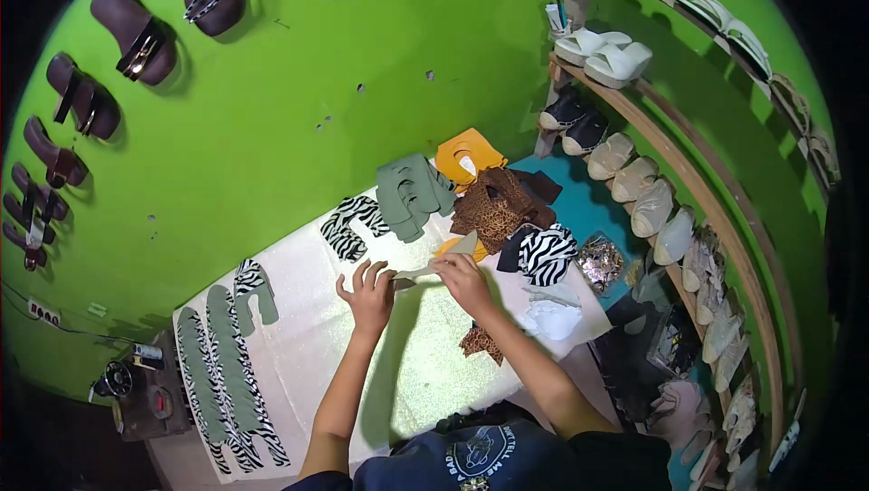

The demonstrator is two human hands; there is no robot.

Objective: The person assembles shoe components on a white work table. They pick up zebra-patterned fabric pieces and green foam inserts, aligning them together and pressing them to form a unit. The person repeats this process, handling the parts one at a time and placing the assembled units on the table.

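Over the middle of the pale table, a thin grey-green cut piece of sheet material (416,272) spans between my hands. My left hand (369,298) pinches its left end, with some fingers raised. Its other side is in my right hand (464,285), and a pointed flap sticks up beyond those fingers. Past my hands lie a zebra-striped curved piece (356,227), a stack of grey-green cut pieces (407,194), orange pieces (469,154) and a leopard-print pile (495,210). Right of my right hand sits a bunched zebra-striped piece (546,254).
Long zebra-and-green strips (217,360) lie on the table's left side. White scraps (552,313) and a leopard-print scrap (480,343) rest near my right forearm. A wooden rack (674,143) of shoes stands right; sandals (136,34) hang on the green wall. A sewing machine (116,381) is at left.
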